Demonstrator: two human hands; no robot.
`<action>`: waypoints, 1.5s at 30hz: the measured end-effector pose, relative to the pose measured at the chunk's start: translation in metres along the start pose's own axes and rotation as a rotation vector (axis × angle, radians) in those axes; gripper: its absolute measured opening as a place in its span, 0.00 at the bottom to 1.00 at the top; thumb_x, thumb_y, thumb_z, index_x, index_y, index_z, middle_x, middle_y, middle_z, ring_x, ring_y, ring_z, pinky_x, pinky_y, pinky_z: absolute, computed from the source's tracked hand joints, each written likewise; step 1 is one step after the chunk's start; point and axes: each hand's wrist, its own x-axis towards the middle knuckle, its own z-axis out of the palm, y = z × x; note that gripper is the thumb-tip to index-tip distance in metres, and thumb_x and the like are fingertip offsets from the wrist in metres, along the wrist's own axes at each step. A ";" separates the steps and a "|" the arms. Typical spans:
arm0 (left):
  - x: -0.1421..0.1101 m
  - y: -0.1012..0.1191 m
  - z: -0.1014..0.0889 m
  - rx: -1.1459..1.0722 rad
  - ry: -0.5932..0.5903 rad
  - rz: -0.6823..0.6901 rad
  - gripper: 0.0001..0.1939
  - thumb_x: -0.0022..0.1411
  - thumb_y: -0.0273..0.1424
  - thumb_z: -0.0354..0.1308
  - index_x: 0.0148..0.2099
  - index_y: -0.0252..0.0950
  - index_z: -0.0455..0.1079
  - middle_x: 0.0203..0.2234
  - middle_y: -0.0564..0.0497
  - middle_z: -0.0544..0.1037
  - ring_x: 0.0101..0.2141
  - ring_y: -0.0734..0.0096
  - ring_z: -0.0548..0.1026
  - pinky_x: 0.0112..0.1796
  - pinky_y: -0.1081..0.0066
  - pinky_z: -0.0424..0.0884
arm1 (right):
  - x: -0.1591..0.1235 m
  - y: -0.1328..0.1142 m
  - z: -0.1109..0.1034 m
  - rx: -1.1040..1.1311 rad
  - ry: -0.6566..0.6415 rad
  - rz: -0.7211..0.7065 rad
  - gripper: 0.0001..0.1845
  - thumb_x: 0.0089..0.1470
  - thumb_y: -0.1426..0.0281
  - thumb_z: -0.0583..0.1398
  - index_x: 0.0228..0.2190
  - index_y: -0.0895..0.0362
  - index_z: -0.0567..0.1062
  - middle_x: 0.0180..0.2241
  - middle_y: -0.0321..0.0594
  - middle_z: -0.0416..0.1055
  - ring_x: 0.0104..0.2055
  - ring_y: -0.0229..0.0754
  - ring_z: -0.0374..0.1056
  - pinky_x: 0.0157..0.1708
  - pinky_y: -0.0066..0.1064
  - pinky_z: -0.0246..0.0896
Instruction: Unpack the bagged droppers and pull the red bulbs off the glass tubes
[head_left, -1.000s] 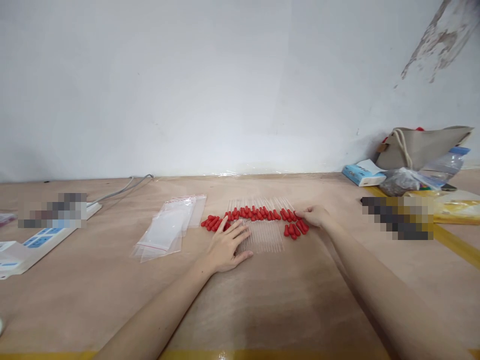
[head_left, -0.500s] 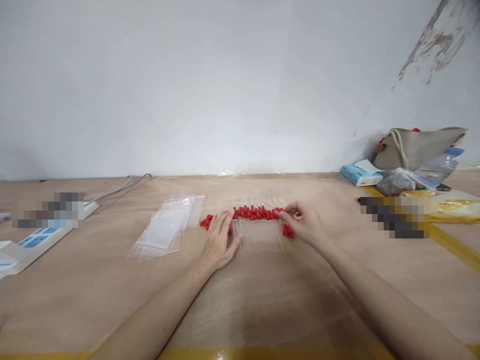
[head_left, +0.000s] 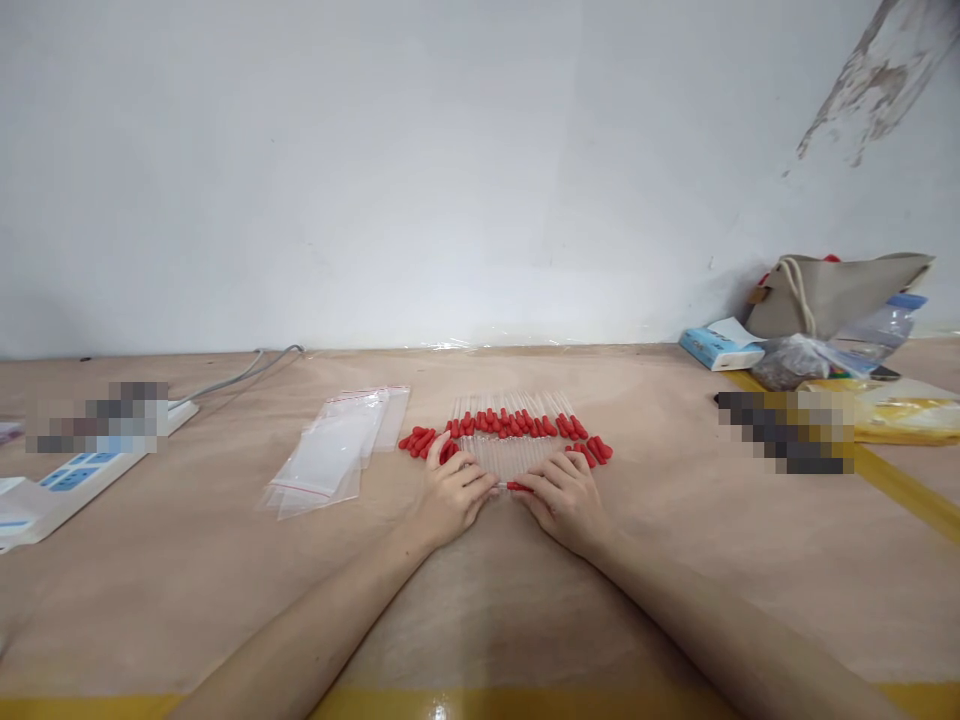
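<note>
Low over the table, my left hand [head_left: 452, 492] pinches a thin clear glass dropper tube [head_left: 502, 486]. My right hand [head_left: 568, 492] grips a red rubber bulb [head_left: 516, 486] at the end of that tube; how far the bulb sits on it I cannot tell. Just beyond my hands lies a row of clear tubes [head_left: 501, 456]. Behind it, a row of droppers with red bulbs [head_left: 510, 424] points its tips [head_left: 487, 402] at the wall. Loose red bulbs [head_left: 417, 440] lie left of my left hand, and more red bulbs [head_left: 598, 451] lie beside my right hand.
Clear zip bags [head_left: 330, 455] are stacked on the left. Farther left is a white power strip [head_left: 142, 450] with a grey cable [head_left: 247, 375]. A tissue pack [head_left: 720, 348], a beige bag [head_left: 847, 295] and a plastic bottle [head_left: 892, 325] stand at the back right.
Both hands have come nearer to me and closer together. My left hand has closed on a glass tube, and my right hand now holds a red bulb at its end.
</note>
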 end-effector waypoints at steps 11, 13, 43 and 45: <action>-0.001 0.000 -0.005 0.032 0.067 0.055 0.04 0.57 0.29 0.53 0.33 0.39 0.70 0.20 0.56 0.72 0.30 0.73 0.67 0.49 0.55 0.52 | -0.001 0.000 -0.006 -0.013 -0.024 -0.052 0.07 0.52 0.69 0.55 0.26 0.55 0.72 0.21 0.34 0.67 0.29 0.35 0.55 0.39 0.34 0.41; -0.002 0.000 -0.005 0.027 0.071 0.056 0.04 0.57 0.29 0.53 0.33 0.38 0.70 0.20 0.56 0.72 0.30 0.72 0.67 0.49 0.55 0.52 | -0.001 0.000 -0.007 -0.017 -0.027 -0.062 0.06 0.52 0.70 0.55 0.26 0.54 0.72 0.21 0.34 0.67 0.29 0.35 0.55 0.40 0.34 0.41; 0.007 -0.015 0.009 -0.177 0.168 -0.291 0.08 0.58 0.23 0.46 0.34 0.34 0.65 0.28 0.50 0.69 0.31 0.73 0.68 0.33 0.73 0.67 | -0.015 0.109 -0.047 0.597 0.053 0.999 0.18 0.35 0.59 0.63 0.26 0.60 0.71 0.23 0.41 0.70 0.24 0.37 0.66 0.23 0.28 0.61; 0.007 -0.015 0.011 -0.192 0.166 -0.251 0.08 0.57 0.22 0.46 0.33 0.34 0.65 0.30 0.50 0.69 0.32 0.73 0.69 0.34 0.73 0.68 | -0.015 0.108 -0.048 0.618 -0.020 0.943 0.18 0.36 0.59 0.63 0.27 0.60 0.71 0.24 0.42 0.71 0.24 0.37 0.66 0.24 0.28 0.60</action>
